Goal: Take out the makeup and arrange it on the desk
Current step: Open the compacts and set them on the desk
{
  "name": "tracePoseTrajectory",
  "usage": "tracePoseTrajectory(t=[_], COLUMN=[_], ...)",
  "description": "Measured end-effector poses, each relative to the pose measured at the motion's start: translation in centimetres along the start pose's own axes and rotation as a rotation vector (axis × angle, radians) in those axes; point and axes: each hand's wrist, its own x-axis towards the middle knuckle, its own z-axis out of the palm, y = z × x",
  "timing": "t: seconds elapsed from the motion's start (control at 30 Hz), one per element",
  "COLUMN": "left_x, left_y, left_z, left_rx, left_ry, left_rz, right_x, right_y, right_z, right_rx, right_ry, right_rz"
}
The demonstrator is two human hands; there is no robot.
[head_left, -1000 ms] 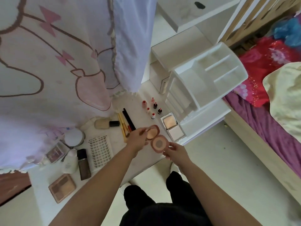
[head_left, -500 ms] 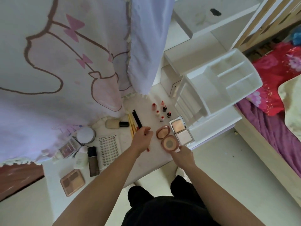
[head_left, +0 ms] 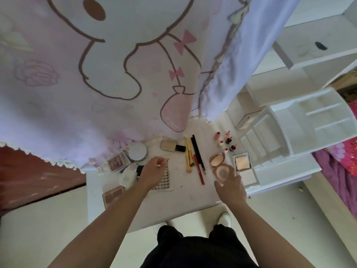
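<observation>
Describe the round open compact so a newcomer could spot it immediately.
Start at the white drawer organizer on the desk's right side. Just left of it lies a square mirrored compact; left of that sits the round pink compact, by the right hand. It is the only round, hinged, two-disc piece there.

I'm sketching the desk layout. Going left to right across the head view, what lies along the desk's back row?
Round white jar → beige bottle with black cap → yellow brushes → black and red pencils → small red bottles → white organizer.
</observation>
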Motion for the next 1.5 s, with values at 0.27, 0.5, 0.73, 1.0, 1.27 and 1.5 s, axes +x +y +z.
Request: tracePoseTrajectory(t=[0.27,0.5,0.73,1.0,1.27,1.5], left_x=[-0.4,-0.4,-0.1,-0.3,2.4,7.2], left_y=[-1.0,-0.5,-1.7,-3.3,-5.1,-4.2], left_z=[5.0,6.1,4.7,0.9,-4.1,-4.5], left_rx=[0.534,0.662,0.595,0.204,0.367,0.635], left_ry=[-0.352,-0.371,-0.355,0.010,0.177,0.034], left_rz=[0.101,0.091,0.086,0.096,0.054,-0.028], right_x=[0.2,-0.1,0.6,2.6,2.4,3.1], right_y=[0.9,1.2,-3.0,-9.4,-8.6,-5.3], right_z=[1.2,1.0,0.8,2.7,4.3,2.8], right_rx=[-0.322,-0.342,-0.179,-0.058,-0.180,-0.147], right_ry=[-0.149,-0.135,0.006,-0.022,0.171,0.018], right_rz=[-0.090,-0.081,-0.229,-0.106,-0.015,0.138])
